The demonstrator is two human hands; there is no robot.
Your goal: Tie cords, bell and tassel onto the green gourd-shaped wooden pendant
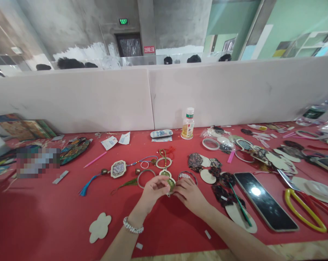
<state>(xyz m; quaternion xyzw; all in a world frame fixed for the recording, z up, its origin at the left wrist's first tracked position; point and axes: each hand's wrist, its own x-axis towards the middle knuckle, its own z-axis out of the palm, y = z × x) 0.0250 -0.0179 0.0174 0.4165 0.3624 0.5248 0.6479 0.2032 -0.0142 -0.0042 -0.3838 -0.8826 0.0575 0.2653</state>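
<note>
Between my hands is a small gourd-shaped pendant (168, 184) with a pale frame and green fabric-like filling. My left hand (156, 189) pinches its left side with thumb and forefinger; a beaded bracelet (133, 225) circles that wrist. From the other side, the bent fingers of my right hand (189, 194) close on the pendant's right edge, and their tips are partly hidden. Just beyond lies a pale ring (164, 162) with green and red cords. A larger ring (145, 170) and a green tassel (129, 183) rest left of my left hand.
On the red table (57, 228) lie a blue-tasselled pendant (118, 169), a pink pencil (95, 159) and a flower-shaped piece (100, 227). A bottle (188, 125) stands by the white partition (98, 98). To the right are a phone (265, 203), scissors (302, 208) and dark fabric pieces (195, 162).
</note>
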